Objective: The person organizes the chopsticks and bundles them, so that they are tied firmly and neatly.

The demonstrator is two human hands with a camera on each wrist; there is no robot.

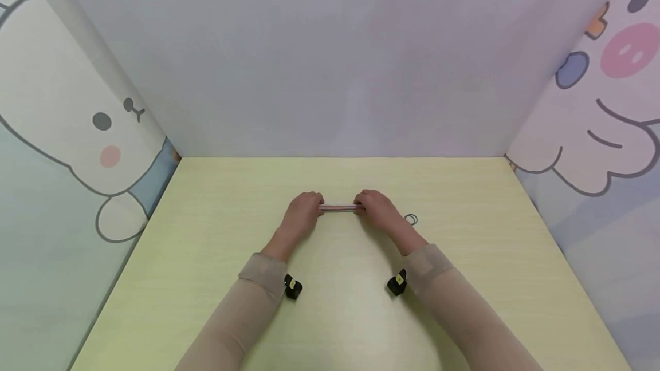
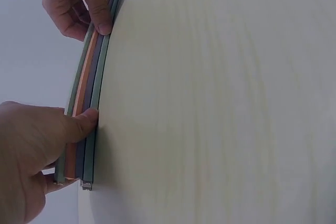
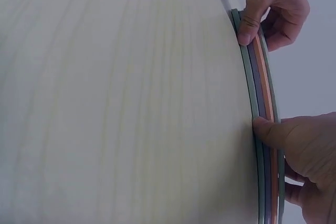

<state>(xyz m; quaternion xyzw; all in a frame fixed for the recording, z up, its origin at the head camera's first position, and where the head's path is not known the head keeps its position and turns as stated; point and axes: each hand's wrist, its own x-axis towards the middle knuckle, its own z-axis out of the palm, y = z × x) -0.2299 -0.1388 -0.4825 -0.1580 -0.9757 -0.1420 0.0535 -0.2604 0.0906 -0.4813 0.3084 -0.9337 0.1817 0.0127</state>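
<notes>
A thin bundle of several coloured sticks (image 1: 340, 207) lies level on the pale wooden table (image 1: 206, 268), near its middle. My left hand (image 1: 305, 210) pinches the bundle's left end and my right hand (image 1: 375, 206) pinches its right end. In the left wrist view the sticks (image 2: 89, 82) show green, orange, purple and grey sides; my left hand's (image 2: 37, 145) thumb presses on them, and my right hand (image 2: 79, 3) grips the far end. The right wrist view shows the same sticks (image 3: 262, 93), with my right hand (image 3: 304, 156) close and my left hand (image 3: 273, 9) farther off.
A small dark rubber band (image 1: 411, 219) lies on the table just right of my right hand. Walls with cartoon figures close in the left (image 1: 77, 130), back and right (image 1: 608, 130) sides. Black wrist cameras (image 1: 293, 287) sit on both sleeves.
</notes>
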